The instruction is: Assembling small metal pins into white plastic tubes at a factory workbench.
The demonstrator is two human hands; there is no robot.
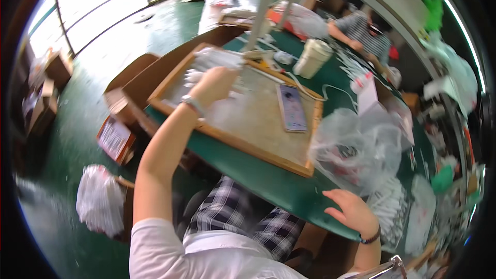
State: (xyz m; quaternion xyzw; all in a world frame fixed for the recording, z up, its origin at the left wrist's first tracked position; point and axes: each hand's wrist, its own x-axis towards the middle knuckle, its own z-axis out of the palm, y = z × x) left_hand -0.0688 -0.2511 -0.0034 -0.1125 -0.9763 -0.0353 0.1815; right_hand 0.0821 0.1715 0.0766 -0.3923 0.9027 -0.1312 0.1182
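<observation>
My left hand point(217, 85) is over the far left part of a wood-framed tray point(248, 147), its fingers curled down among a pile of slim white pieces point(219, 58). Blur and the back of the hand hide what the fingers hold, if anything. My right hand point(354, 212) is by the near right edge of the green table point(243, 175), thumb and forefinger apart, with nothing seen in it. Just beyond it sits a clear plastic bag point(359, 147) with dark contents. A stack of white sticks point(387, 209) lies to its right.
A phone point(293, 108) with a lit screen lies in the tray's right part. Behind it stand a whitish cylindrical container point(313, 58) and a white cable point(305, 90). Across the table sits another person point(364, 36). Cardboard boxes point(139, 80) and a white bag point(101, 201) flank the left side.
</observation>
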